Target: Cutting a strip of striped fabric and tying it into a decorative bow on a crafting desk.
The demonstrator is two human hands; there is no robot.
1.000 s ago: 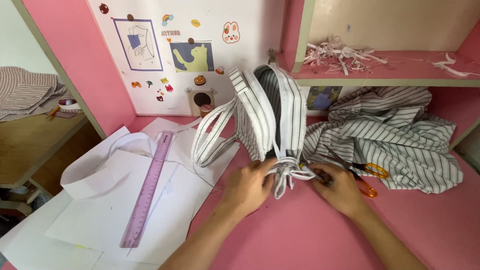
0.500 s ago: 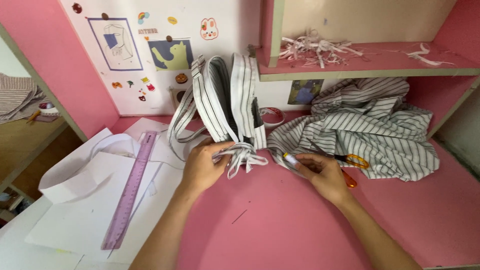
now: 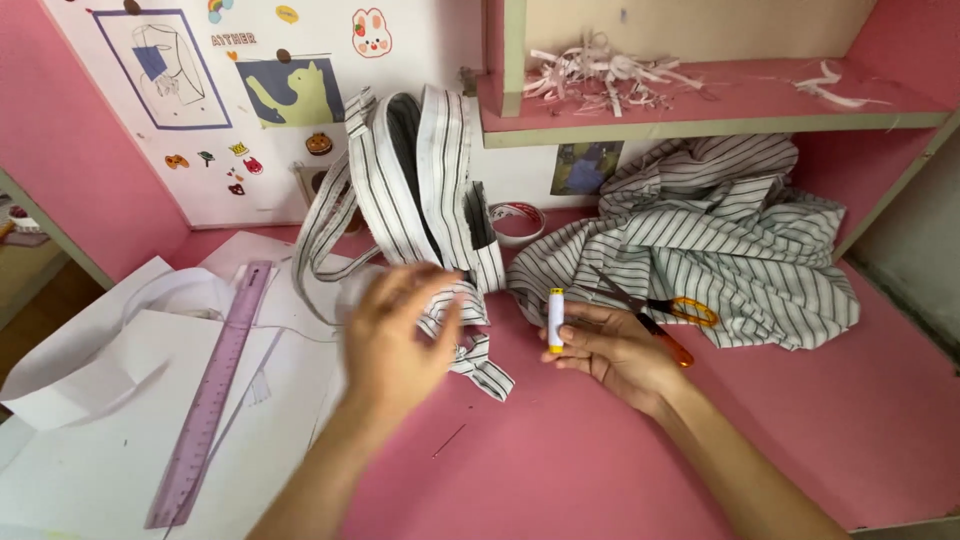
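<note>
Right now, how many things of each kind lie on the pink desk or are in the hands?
Thread spool, in the right hand: 1
Scissors: 1
Ruler: 1
Tape roll: 1
Striped strap bundle, near the left hand: 1
Striped cloth: 1
Total: 6

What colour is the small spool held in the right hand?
White thread spool with yellow ends, held upright in the right hand; the head view shows it.

Purple ruler [image 3: 210, 390] on white paper [image 3: 90, 470] — scissors [image 3: 665, 312].
</note>
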